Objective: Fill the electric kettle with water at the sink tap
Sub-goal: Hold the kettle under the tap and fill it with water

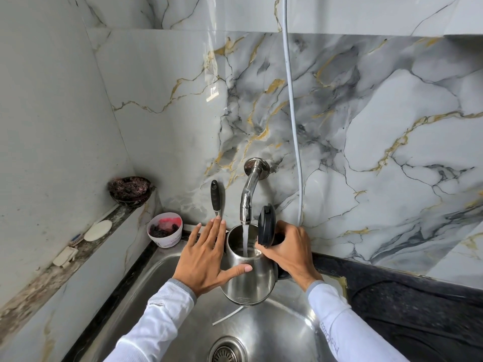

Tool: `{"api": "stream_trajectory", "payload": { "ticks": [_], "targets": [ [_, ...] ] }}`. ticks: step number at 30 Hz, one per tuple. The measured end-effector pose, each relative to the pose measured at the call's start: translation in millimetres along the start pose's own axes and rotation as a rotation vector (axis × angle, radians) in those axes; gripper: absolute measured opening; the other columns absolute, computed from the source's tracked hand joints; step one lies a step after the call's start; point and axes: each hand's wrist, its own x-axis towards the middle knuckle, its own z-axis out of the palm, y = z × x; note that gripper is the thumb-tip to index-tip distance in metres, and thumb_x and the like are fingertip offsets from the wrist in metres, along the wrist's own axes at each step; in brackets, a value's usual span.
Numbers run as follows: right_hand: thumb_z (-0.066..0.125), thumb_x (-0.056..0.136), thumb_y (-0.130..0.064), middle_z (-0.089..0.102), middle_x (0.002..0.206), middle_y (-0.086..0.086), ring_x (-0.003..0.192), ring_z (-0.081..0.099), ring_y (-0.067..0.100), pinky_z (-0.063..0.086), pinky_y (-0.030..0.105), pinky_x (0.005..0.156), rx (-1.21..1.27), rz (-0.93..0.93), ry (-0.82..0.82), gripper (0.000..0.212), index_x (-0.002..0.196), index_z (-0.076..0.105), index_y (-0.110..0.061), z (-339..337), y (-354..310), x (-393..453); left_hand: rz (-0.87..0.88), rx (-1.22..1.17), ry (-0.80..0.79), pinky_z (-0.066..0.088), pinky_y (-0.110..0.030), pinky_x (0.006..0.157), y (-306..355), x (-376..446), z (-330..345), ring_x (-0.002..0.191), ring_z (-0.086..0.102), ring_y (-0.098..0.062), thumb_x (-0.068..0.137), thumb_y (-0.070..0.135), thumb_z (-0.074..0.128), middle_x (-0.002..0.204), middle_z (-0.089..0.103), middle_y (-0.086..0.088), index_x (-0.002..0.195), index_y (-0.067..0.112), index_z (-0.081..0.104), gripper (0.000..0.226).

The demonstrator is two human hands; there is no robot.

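Observation:
A stainless-steel electric kettle (251,278) hangs over the steel sink (261,327), right under the chrome wall tap (248,194). Its black lid (266,226) stands open and upright. A stream of water (245,239) runs from the tap into the kettle's mouth. My right hand (290,249) grips the kettle's black handle on the right side. My left hand (206,257) lies with fingers spread beside the kettle's left flank, the thumb touching the steel body.
A black-handled utensil (214,197) leans on the wall left of the tap. A white cup with dark and pink contents (165,232) sits at the sink's back-left corner. A scrubber bowl (130,190) rests on the left ledge. A white hose (294,121) hangs down the wall. A black counter (407,304) lies to the right.

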Motion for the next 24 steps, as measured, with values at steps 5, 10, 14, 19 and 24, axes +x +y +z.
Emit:
{"api": "stream_trajectory", "payload": {
  "ticks": [5,10,14,19,24],
  "targets": [
    [0.075,0.059,-0.064,0.061,0.054,-0.015,0.060,0.069,0.016,0.046,0.026,0.056,0.020,-0.002,0.008,0.038,0.059,0.051,-0.034,-1,1,-3,-0.011,-0.306,-0.069,0.006,-0.046,0.128,-13,27,-27,0.154,0.008,-0.018,0.090,0.080,0.016,0.168,0.011,-0.010,0.157,0.011,0.003,0.098],
    [0.075,0.059,-0.062,0.059,0.053,-0.019,0.058,0.067,0.011,0.041,0.021,0.054,0.023,0.003,0.008,0.036,0.061,0.054,-0.033,-1,0,-3,-0.026,-0.758,-0.173,0.020,-0.048,0.125,-20,68,-49,0.151,0.022,-0.023,0.100,0.055,0.046,0.166,0.024,-0.007,0.154,0.023,0.029,0.065],
    [0.077,0.060,-0.064,0.066,0.058,-0.018,0.061,0.070,0.008,0.049,0.023,0.056,0.029,0.010,-0.002,0.038,0.064,0.060,-0.030,0,3,-1,0.014,-0.852,-0.263,0.023,-0.039,0.122,-22,82,-48,0.150,0.025,-0.019,0.098,0.044,0.058,0.165,0.027,-0.001,0.135,0.026,0.057,0.041],
    [0.077,0.061,-0.062,0.074,0.061,-0.009,0.058,0.070,0.013,0.056,0.030,0.056,0.003,0.018,0.040,0.045,0.066,0.064,-0.019,4,5,-1,0.046,-0.825,-0.248,0.025,-0.050,0.124,-22,84,-46,0.148,0.031,-0.021,0.099,0.040,0.057,0.162,0.033,-0.006,0.134,0.021,0.056,0.040],
    [0.078,0.062,-0.062,0.072,0.060,-0.011,0.056,0.068,0.012,0.053,0.027,0.054,0.003,0.011,0.031,0.039,0.063,0.056,-0.030,3,5,-2,0.071,-0.825,-0.213,0.038,-0.045,0.115,-19,82,-48,0.132,0.049,-0.021,0.098,0.041,0.058,0.148,0.052,-0.006,0.124,0.015,0.057,0.036]
  ]
}}
